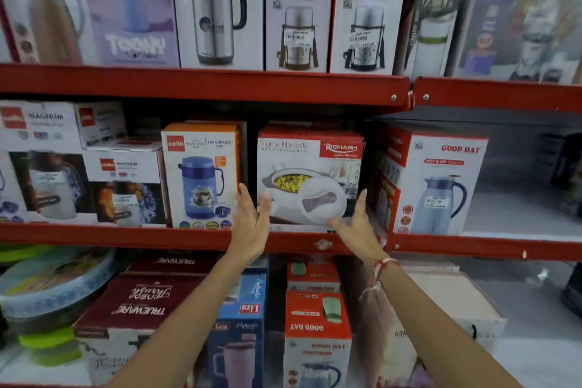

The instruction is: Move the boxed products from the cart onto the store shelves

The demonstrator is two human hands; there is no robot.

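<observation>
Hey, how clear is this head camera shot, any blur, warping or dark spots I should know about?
Head view: sharpest mid-frame, where the Rishabh casserole box reads clearly between the left hand and right hand; corners smear, so the Toony box looks soft; wide-angle bends the red shelf edge; the gaps behind the boxes are dark.
</observation>
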